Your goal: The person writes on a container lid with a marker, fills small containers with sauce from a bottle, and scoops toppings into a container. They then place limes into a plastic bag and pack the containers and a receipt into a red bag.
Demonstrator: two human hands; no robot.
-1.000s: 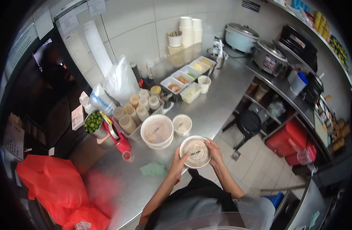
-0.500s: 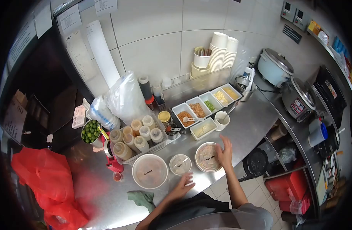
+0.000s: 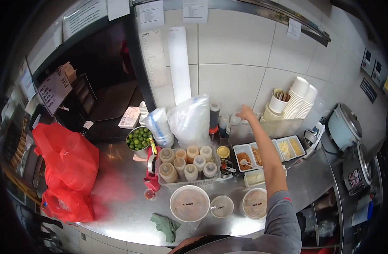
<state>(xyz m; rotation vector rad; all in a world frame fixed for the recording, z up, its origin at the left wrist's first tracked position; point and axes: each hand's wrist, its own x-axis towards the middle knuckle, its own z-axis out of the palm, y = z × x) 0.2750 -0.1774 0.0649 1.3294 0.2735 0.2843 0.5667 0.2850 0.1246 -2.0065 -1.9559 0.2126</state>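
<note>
My right hand [image 3: 245,112] is stretched out to the back of the counter, by the small clear containers [image 3: 234,120] near the wall. Its fingers are bent, and whether they hold anything is too small to tell. My left hand is out of sight; only a bit of that arm shows at the bottom edge. Three lidded round containers stand along the front: a large one [image 3: 189,203], a small one [image 3: 222,207] and a medium one [image 3: 255,203] partly behind my right arm. Behind my forearm are white trays of chopped toppings [image 3: 244,157].
A basket of squeeze bottles [image 3: 189,183] stands mid-counter, with limes [image 3: 139,139] and plastic bags [image 3: 189,120] behind. Red bags [image 3: 67,161] are at left, a green cloth [image 3: 165,227] in front. Stacked cups [image 3: 296,99] and a rice cooker [image 3: 345,127] stand at right.
The view has swung left. My right hand has left the medium container's side and reached up to the back wall. My left hand has dropped out of view.
</note>
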